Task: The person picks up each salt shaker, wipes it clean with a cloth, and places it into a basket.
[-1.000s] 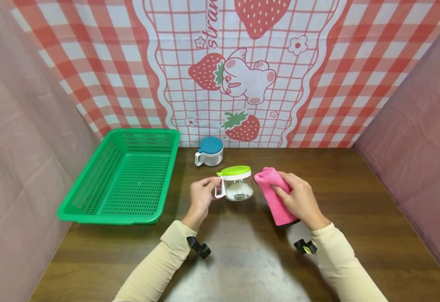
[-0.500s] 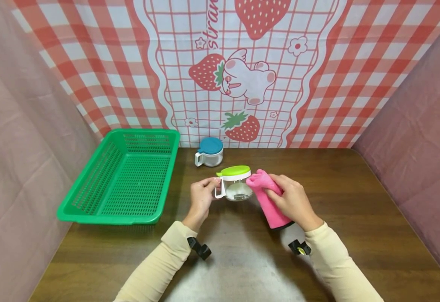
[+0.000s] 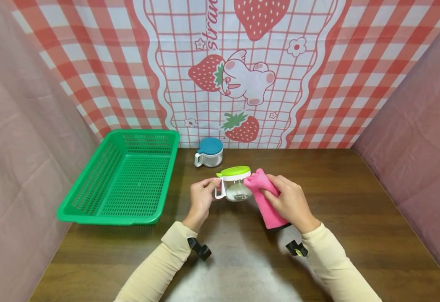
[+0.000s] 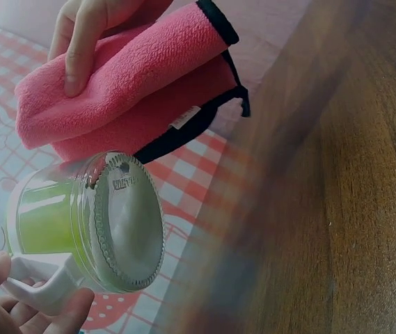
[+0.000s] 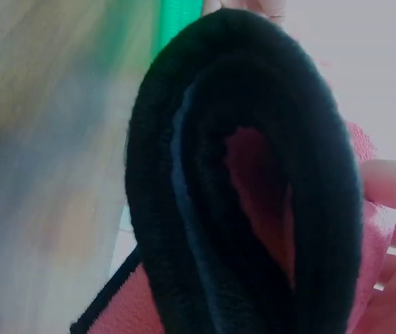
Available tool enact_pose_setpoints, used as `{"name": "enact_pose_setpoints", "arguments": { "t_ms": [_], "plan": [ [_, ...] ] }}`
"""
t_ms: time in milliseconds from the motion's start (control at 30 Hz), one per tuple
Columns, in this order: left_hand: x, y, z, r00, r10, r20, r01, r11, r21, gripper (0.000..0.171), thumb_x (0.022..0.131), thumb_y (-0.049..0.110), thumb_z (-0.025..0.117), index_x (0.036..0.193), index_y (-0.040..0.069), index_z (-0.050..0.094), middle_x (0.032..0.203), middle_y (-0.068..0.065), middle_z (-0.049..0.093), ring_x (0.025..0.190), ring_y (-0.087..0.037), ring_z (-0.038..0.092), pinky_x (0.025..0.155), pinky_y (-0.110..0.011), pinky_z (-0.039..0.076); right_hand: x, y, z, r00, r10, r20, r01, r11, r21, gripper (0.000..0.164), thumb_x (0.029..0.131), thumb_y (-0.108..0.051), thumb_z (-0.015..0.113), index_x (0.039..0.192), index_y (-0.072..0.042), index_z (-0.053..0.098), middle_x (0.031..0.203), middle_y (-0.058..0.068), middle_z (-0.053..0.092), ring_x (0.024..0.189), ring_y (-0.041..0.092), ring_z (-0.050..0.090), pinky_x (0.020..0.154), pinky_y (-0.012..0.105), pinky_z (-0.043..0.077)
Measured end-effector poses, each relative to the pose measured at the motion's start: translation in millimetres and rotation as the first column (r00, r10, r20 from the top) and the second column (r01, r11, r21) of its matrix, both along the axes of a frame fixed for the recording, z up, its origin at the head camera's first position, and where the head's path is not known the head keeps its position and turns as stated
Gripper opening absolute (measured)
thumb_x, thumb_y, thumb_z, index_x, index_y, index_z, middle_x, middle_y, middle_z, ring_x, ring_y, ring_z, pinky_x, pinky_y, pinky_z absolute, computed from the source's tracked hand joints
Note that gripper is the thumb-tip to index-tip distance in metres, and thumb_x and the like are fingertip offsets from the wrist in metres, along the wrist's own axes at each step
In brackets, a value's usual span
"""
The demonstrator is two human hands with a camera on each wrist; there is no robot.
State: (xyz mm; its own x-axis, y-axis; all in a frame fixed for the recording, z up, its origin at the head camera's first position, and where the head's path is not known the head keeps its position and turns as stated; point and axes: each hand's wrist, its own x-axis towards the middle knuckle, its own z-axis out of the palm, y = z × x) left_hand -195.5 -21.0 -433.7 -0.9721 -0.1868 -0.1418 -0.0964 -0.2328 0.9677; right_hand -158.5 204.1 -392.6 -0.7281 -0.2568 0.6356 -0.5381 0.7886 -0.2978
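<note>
Tabletop's right edge lies well beyond right hand holding cloth, left hand gripping jar.

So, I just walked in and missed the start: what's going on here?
Someone's left hand holds a green-lidded jar by its handle, lifted off the table. Their right hand holds a pink cloth at its side, apparently touching it. A blue-lidded jar stands farther back; a green basket sits to the left.
</note>
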Motion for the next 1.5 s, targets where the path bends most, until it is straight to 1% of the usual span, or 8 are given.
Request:
{"name": "enact_pose_setpoints", "arguments": {
  "t_ms": [133,233,567,767,900,1067,1167,1500],
  "plan": [
    [0.3,1,-0.8,1.000,0.001,-0.004,-0.001,1.000,0.012,0.021,0.089,0.004,0.066,0.102,-0.012,0.070,0.070,-0.005,0.066,0.063,-0.011,0.062,0.054,-0.024,0.056,-1.9,-4,0.1,0.998,0.007,-0.061,-0.005,0.999,0.035,0.033,0.073,-0.008,0.081,0.103,0.002,0.070,0.080,0.011,0.068,0.064,0.024,0.059,0.057,0.041,0.050],
    [0.9,1,-1.8,1.000,-0.004,-0.007,0.004,1.000,0.027,0.021,0.088,0.003,0.066,0.101,-0.014,0.069,0.066,0.000,0.064,0.063,-0.011,0.061,0.053,-0.025,0.055,-3.0,-6,-1.0,0.997,0.014,-0.074,-0.011,0.999,0.046,0.034,0.072,-0.009,0.081,0.103,0.002,0.070,0.079,0.011,0.068,0.063,0.024,0.059,0.056,0.041,0.050],
    [2.6,4,-3.2,0.999,-0.028,-0.029,0.028,1.000,0.014,0.023,0.089,0.003,0.066,0.103,-0.015,0.068,0.065,0.001,0.064,0.061,-0.007,0.060,0.053,-0.023,0.055,-6.9,-10,-7.9,0.999,0.007,-0.033,-0.005,0.998,0.061,0.031,0.075,-0.010,0.078,0.103,0.001,0.070,0.075,0.009,0.064,0.060,0.023,0.056,0.056,0.042,0.049],
    [4.0,5,-2.9,1.000,-0.020,-0.023,0.020,1.000,-0.002,0.023,0.089,0.003,0.066,0.103,-0.014,0.069,0.066,0.001,0.064,0.061,-0.007,0.060,0.054,-0.023,0.055,-8.2,-11,-9.8,1.000,-0.003,0.024,0.001,0.997,0.077,0.042,0.076,-0.012,0.081,0.112,0.005,0.066,0.091,0.017,0.071,0.076,0.032,0.067,0.068,0.048,0.055],
    [4.4,6,-2.5,0.999,-0.017,-0.033,0.017,1.000,0.001,0.022,0.089,0.003,0.066,0.103,-0.014,0.069,0.065,0.002,0.063,0.061,-0.007,0.060,0.053,-0.022,0.055,-9.8,-11,-10.4,1.000,0.006,0.010,-0.007,0.998,0.063,0.049,0.075,-0.016,0.083,0.115,0.004,0.064,0.093,0.018,0.072,0.079,0.032,0.068,0.069,0.048,0.056],
    [3.3,6,-1.8,0.999,-0.016,-0.038,0.016,1.000,-0.001,0.022,0.089,0.003,0.066,0.102,-0.013,0.070,0.063,0.002,0.063,0.060,-0.007,0.060,0.051,-0.022,0.054,-12.1,-14,-10.4,0.999,0.023,-0.042,-0.021,0.999,0.046,0.041,0.076,-0.016,0.083,0.109,0.003,0.065,0.080,0.014,0.068,0.068,0.030,0.064,0.062,0.047,0.054],
    [2.7,6,-1.7,0.999,-0.011,-0.034,0.011,1.000,-0.006,0.021,0.089,0.004,0.066,0.102,-0.013,0.070,0.064,0.002,0.063,0.060,-0.007,0.060,0.051,-0.022,0.054,-12.8,-16,-10.8,0.999,0.021,-0.047,-0.019,0.999,0.041,0.039,0.076,-0.014,0.083,0.107,0.001,0.066,0.076,0.012,0.065,0.063,0.028,0.060,0.058,0.045,0.052],
    [3.4,4,-3.4,1.000,0.003,-0.025,-0.004,0.998,-0.056,0.021,0.088,0.005,0.068,0.101,-0.011,0.072,0.068,-0.003,0.067,0.062,-0.010,0.060,0.053,-0.023,0.054,-13.6,-23,-14.0,0.998,0.004,-0.055,-0.003,1.000,0.011,0.029,0.074,-0.012,0.083,0.096,0.001,0.069,0.077,0.009,0.062,0.059,0.025,0.056,0.055,0.042,0.049]
  ]
}}
